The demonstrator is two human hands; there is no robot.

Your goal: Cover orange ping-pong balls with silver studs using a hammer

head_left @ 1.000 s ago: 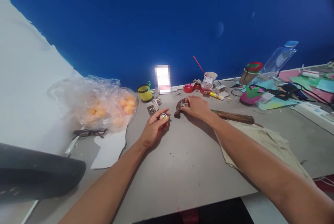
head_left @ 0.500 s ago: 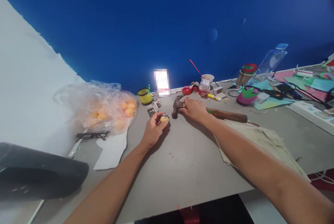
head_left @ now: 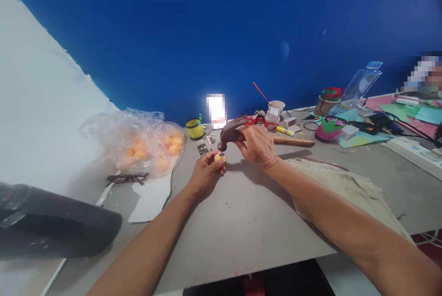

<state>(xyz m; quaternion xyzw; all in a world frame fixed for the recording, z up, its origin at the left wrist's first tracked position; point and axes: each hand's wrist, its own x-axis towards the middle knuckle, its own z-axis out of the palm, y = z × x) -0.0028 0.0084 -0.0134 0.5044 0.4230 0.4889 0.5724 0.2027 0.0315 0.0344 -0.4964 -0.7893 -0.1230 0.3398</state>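
Nearest me, the bare grey surface [head_left: 224, 240] lies under my forearms, with a rumpled beige cloth [head_left: 345, 194] to the right beneath my right arm. Past that, my left hand [head_left: 203, 174] is closed lightly around a small yellow-orange ball [head_left: 218, 159], thumb and fingers pinching its sides, a silvery patch facing up. I'd want that pinch firm but not squeezing, since the ball may roll or dent, and I'd want my fingertips low on its flanks, out from under the metal.

My right hand [head_left: 257, 146] grips a claw hammer [head_left: 229, 135] close behind its head, the wooden handle [head_left: 293, 142] running out to the right. The striking face hangs right at the top of the ball — whether it touches, I can't tell. Choked up like this, I judge I have good control for small, light taps from the wrist; a full swing would risk my left fingertips. Squaring the face to the silvery top matters more than force, and resting the ball on something solid should steady it.

Just beyond my left hand sits a little open box of shiny metal bits [head_left: 203, 149], handy for my left fingers. Farther off stand a yellow cup [head_left: 195, 129] and, to the right, a yellow glue stick [head_left: 285, 131] — both well away from the hammer's face.
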